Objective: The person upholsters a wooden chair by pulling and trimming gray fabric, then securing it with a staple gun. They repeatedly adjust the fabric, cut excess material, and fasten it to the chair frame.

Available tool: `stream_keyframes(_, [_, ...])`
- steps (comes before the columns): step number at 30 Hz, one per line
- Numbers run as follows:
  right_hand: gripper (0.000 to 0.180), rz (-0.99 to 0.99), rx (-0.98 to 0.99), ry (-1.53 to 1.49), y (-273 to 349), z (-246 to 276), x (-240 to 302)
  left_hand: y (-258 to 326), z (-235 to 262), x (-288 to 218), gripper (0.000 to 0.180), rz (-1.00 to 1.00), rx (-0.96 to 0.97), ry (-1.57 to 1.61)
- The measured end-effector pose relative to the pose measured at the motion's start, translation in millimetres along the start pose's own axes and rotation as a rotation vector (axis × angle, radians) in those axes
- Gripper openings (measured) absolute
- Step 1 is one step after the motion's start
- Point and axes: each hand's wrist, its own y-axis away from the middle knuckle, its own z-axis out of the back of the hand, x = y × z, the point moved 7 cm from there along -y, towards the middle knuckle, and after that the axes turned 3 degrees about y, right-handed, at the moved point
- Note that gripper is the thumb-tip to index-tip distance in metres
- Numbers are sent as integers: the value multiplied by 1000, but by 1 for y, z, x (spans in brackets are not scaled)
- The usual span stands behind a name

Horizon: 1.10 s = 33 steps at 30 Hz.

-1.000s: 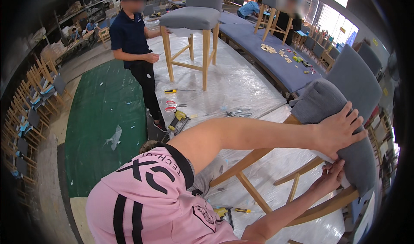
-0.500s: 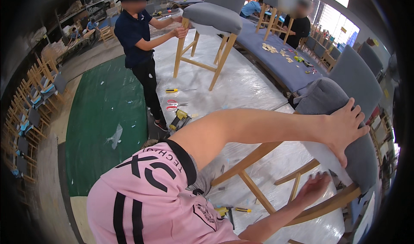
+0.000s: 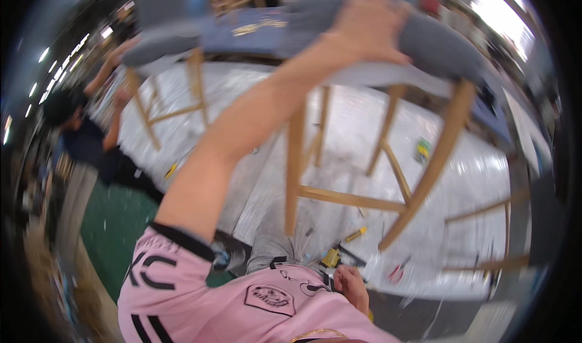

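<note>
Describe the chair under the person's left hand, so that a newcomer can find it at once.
Find the wide plastic-covered surface in the middle. On it, ahead of the pink shirt, is a wooden-legged chair with a grey padded seat. Unlike the similar chair farther left, it has the person's left hand spread on its seat.

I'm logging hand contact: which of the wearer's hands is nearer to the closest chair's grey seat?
Left. The left hand rests on the grey seat, fingers spread; the right hand is well below it, by the pink shirt.
</note>
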Motion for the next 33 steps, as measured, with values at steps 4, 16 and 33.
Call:
stream_keyframes(4, [35, -70, -79, 480, -27, 18, -43, 3, -8, 10, 79, -46, -128, -74])
stream_keyframes(16, [62, -56, -917, -751, -137, 161, -250, -63, -12, 22, 111, 175, 523, -22])
stream_keyframes(33, [31, 486, -882, -980, -16, 205, -121, -101, -47, -83, 73, -72, 404, 225])
